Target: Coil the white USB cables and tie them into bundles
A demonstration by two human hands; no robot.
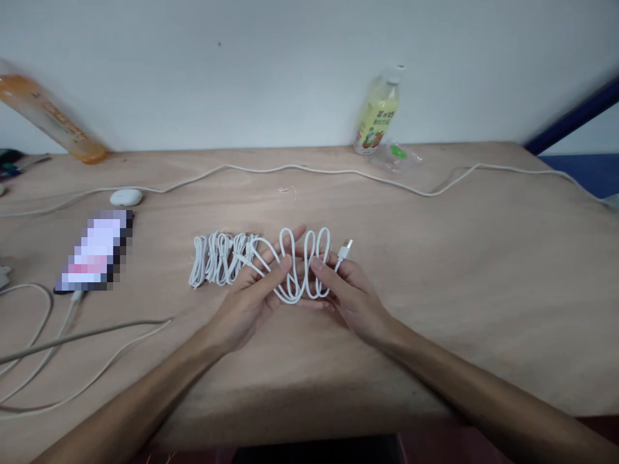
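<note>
A white cable (pixel 310 258) is held in several loops between my two hands, above the middle of the wooden table. My left hand (pixel 258 290) grips its left side, thumb on top of the loops and fingers beneath. On the right side, the thumb of my right hand (pixel 355 293) presses on the loops, with a USB plug (pixel 345 249) sticking out beyond it. Another cable end (pixel 240 258) points left above my left hand. Several bundled white cables (pixel 213 259) lie in a row just left of my left hand, which partly covers the nearest.
A phone (pixel 94 251) with a cord lies at left, below a white case (pixel 126 197). An orange bottle (pixel 53 119) and a yellow bottle (pixel 378 113) stand near the wall, with a plastic bag (pixel 397 156) beside the latter. A long cord (pixel 353 171) crosses the table's rear.
</note>
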